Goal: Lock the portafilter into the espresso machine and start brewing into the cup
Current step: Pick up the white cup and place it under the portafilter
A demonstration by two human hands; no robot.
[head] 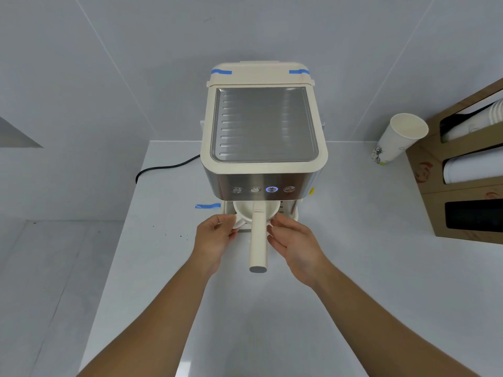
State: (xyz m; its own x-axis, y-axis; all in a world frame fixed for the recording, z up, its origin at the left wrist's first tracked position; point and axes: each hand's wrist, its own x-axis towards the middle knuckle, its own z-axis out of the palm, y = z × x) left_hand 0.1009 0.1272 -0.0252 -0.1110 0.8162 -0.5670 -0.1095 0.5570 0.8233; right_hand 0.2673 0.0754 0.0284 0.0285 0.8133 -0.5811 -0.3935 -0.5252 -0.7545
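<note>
Head view: left hand (217, 232) and right hand (294, 240) each pinch the rim of a white cup (240, 225), one on either side of the portafilter (258, 238) handle. The cup probably wants centring under the spouts before pressing the lit button (271, 189) just beyond the fingertips.

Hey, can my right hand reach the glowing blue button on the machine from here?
Probably yes. The lit button sits just above your right hand, with nothing between them; the portafilter handle lies off to its left.
</note>
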